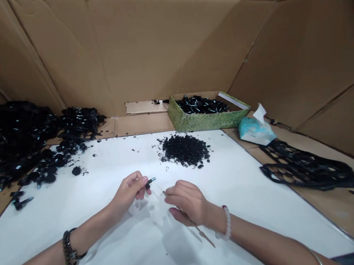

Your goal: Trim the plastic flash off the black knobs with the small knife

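My left hand (131,191) pinches a small black part with a metal tip (150,181) just above the white sheet (114,257). My right hand (187,202) is closed around a thin stick-like tool (203,233) whose tail runs back under the wrist; its front tip points toward the black part, a short gap away. A pile of tiny black rings (184,150) lies on the sheet just beyond both hands. A dark bead bracelet sits on the left wrist, a pale one on the right.
A heap of black parts (22,140) covers the far left. A green box (205,119) holds more of them at the back. A tissue pack (254,129) and black perforated trays (307,169) lie right. Cardboard walls enclose the area.
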Motion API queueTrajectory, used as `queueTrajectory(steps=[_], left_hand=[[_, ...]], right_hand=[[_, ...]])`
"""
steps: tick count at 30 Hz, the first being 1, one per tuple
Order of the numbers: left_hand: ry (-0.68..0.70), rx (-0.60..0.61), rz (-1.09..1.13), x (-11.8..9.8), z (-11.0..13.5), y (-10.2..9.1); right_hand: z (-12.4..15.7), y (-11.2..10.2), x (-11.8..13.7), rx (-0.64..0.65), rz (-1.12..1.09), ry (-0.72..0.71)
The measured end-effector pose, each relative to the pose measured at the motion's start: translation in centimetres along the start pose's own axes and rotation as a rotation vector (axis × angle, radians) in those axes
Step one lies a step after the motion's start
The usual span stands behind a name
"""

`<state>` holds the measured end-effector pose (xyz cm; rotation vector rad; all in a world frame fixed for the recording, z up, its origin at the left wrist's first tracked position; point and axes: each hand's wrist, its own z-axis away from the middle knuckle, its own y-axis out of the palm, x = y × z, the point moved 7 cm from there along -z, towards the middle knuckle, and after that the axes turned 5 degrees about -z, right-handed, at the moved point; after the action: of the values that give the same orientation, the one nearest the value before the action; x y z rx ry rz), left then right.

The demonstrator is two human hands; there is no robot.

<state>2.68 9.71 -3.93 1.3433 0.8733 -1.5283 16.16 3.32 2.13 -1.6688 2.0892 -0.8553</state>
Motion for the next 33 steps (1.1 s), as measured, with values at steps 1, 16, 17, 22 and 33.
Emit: queueTrajectory(steps=[1,16,17,22,33], left_hand=[[-0.011,-0.01,0.038,-0.1,0.0,0.0],[-0.161,0.019,0.236,0.9,1.0,1.3],[-0.158,0.023,0.233,0.9,1.0,1.3],[-0.153,0.027,0.23,1.0,0.9,1.3],[-0.154,0.03,0.221,0.9,0.9,1.4]], right_hand=[[0.0,0.2,-0.1,0.006,0.016,0.008],[0.8,2.1,0.5,0.066,0.218,0.045],[0.8,2.1,0.4,0.073,0.21,0.052],[0.7,2.1,0.4,0.083,0.185,0.055],[0.9,2.1,0.3,0.092,0.173,0.069]])
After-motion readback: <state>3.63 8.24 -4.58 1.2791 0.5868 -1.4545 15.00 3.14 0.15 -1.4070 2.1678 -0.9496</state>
